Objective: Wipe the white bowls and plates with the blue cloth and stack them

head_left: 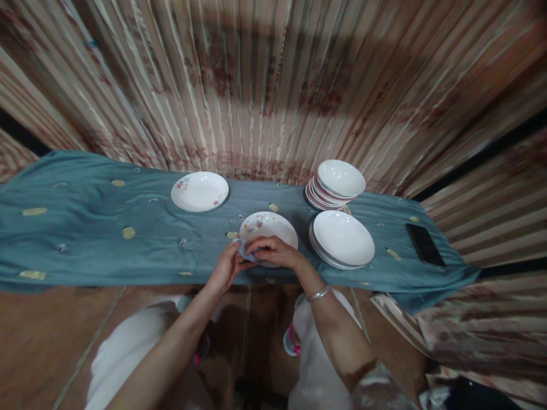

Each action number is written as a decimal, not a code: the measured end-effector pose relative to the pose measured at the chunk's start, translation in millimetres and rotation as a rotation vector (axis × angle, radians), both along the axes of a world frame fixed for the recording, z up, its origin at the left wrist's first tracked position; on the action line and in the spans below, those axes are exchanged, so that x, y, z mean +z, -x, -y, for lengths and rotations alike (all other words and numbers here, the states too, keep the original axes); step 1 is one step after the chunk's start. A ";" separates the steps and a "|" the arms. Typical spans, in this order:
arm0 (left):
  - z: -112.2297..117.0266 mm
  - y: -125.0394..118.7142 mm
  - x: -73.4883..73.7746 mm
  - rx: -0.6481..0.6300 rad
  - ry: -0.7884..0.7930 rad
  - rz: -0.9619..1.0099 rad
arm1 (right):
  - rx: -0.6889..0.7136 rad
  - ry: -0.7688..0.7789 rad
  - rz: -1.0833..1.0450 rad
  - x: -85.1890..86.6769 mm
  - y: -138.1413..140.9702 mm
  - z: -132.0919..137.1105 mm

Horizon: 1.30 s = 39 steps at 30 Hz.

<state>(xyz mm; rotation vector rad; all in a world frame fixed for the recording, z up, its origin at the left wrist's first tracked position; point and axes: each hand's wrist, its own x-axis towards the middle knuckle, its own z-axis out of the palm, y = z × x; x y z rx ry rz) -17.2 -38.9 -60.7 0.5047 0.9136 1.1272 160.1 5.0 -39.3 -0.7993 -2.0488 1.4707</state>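
A white plate with a floral pattern (273,223) lies near the front edge of the table, in front of me. At its left rim, my left hand (229,264) is closed around the edge and part of a light blue cloth (245,249). My right hand (273,250) reaches over the plate, its bent fingers pressing the same cloth against the near left part of the plate. The cloth is bunched, and the fingers hide some of it. Another floral plate (200,192) sits farther back on the left, apart from both hands.
Right of my hands stands a stack of white plates (344,238). Behind it is a stack of bowls (341,177) with red-edged dishes. A black phone (425,245) lies at the right end of the blue-green tablecloth (85,228). A striped curtain (256,85) hangs behind.
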 end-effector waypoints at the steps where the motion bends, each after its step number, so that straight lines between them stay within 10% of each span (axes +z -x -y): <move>1: -0.2 -0.2 0.4 0.005 -0.001 0.001 | 0.014 0.009 0.009 1.3 -2.8 1.4; 19: 0.3 -0.8 3.9 -0.008 0.021 -0.094 | -0.052 0.025 0.255 12.8 -47.4 30.6; 39: -0.3 -1.3 3.2 0.010 0.031 -0.092 | -0.397 -0.378 0.750 18.8 -58.4 39.9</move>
